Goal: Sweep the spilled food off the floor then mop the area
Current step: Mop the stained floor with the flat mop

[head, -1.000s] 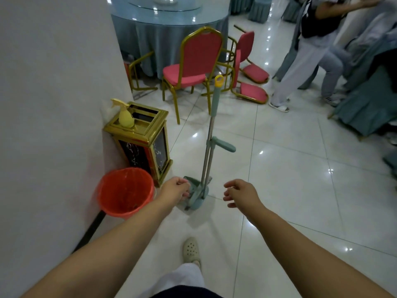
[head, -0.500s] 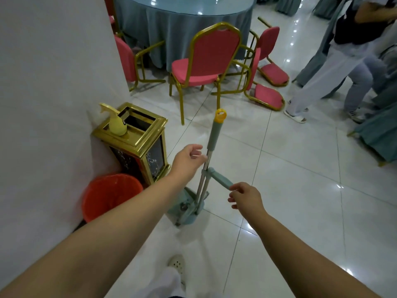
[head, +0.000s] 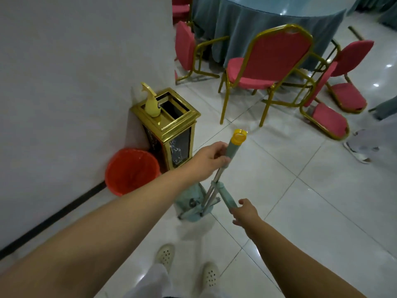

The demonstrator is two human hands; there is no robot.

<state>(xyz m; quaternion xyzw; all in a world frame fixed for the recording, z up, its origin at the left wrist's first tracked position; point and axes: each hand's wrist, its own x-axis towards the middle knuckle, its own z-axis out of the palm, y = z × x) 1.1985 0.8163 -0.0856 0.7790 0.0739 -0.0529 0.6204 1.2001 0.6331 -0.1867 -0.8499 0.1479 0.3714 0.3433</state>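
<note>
A teal broom with a yellow cap stands clipped into a teal dustpan on the white tiled floor. My left hand is closed around the broom's teal grip just below the yellow cap. The dustpan's shorter teal handle slants toward me, and my right hand touches its end with fingers curled around the tip. The dustpan's tray rests on the floor, partly hidden behind my left forearm. No spilled food shows in this view.
An orange bin and a gold-framed trash stand with a yellow spray bottle sit against the white wall at left. Red chairs ring a blue-clothed round table; one chair lies tipped over. Another person's shoe is at right.
My left hand rose from the dustpan base up the pole and closed on the broom's grip. My right hand moved onto the end of the dustpan handle. The view shifted nearer.
</note>
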